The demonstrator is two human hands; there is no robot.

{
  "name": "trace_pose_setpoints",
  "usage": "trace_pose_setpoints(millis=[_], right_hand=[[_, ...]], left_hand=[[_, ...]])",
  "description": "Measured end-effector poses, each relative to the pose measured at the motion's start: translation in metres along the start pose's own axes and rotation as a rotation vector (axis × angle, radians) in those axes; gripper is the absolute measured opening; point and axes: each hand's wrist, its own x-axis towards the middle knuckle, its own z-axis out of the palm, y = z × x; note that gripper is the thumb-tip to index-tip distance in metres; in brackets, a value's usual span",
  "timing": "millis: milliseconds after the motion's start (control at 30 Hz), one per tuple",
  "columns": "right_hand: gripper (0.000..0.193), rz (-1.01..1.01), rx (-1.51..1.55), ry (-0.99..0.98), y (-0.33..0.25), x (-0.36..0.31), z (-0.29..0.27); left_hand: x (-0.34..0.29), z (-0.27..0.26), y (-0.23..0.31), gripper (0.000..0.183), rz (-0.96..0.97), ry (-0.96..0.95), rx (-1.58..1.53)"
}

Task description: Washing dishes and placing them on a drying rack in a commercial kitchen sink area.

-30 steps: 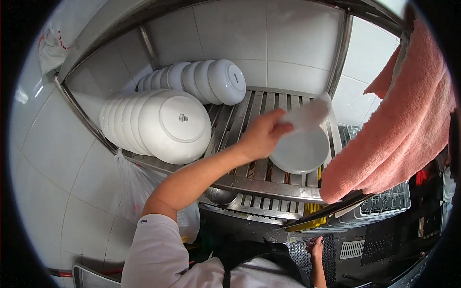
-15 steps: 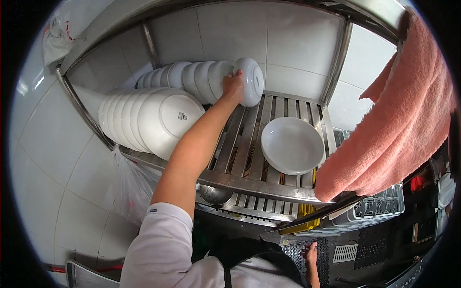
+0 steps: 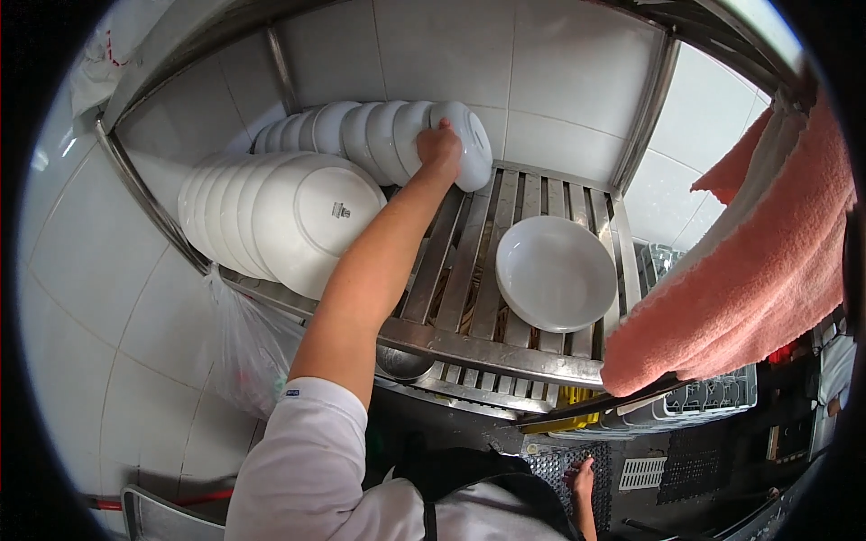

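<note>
My left hand (image 3: 438, 151) reaches across the slatted metal shelf (image 3: 451, 341) and grips the rim of a white bowl (image 3: 474, 144). This bowl stands on its edge at the right end of a row of similar white bowls (image 3: 356, 135), leaning against them. Its base faces right. In front of the row, several large white plates (image 3: 311, 212) stand on edge, partly behind my left forearm. One more white bowl (image 3: 557, 270) lies face up on the slats to the right. Low beside my body hangs my right hand (image 3: 580, 473), fingers loosely apart and holding nothing.
A pink towel (image 3: 749, 279) hangs over the shelf's right side. Below it are grey dish racks (image 3: 713, 392) and a yellow rack (image 3: 577, 406). On the lower shelf sits a metal bowl (image 3: 403, 362). A clear plastic bag (image 3: 244, 352) hangs at the left; tiled walls enclose the back.
The bowl in my left hand has come in closer against the row and turned slightly. The view has shifted a little. My right hand stays low at my side.
</note>
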Motion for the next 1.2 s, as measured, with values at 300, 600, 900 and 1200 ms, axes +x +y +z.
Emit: trace_pose_setpoints(millis=[300, 600, 900, 1200], right_hand=[[0.087, 0.014, -0.018, -0.019, 0.007, 0.004, 0.011], [0.086, 0.027, -0.054, -0.072, -0.016, 0.003, 0.024], [0.088, 0.004, -0.134, -0.079, 0.021, 0.009, 0.025], [0.081, -0.03, -0.064, -0.078, -0.006, 0.036, 0.021]], left_hand=[[-0.029, -0.004, -0.009, 0.057, 0.527, 0.143, 0.426], [-0.051, -0.006, -0.014, 0.077, 0.653, 0.284, 0.818], [-0.171, -0.087, 0.012, 0.088, 0.733, -1.2, 0.55], [-0.217, -0.112, -0.044, 0.033, 1.257, -1.031, 0.524]])
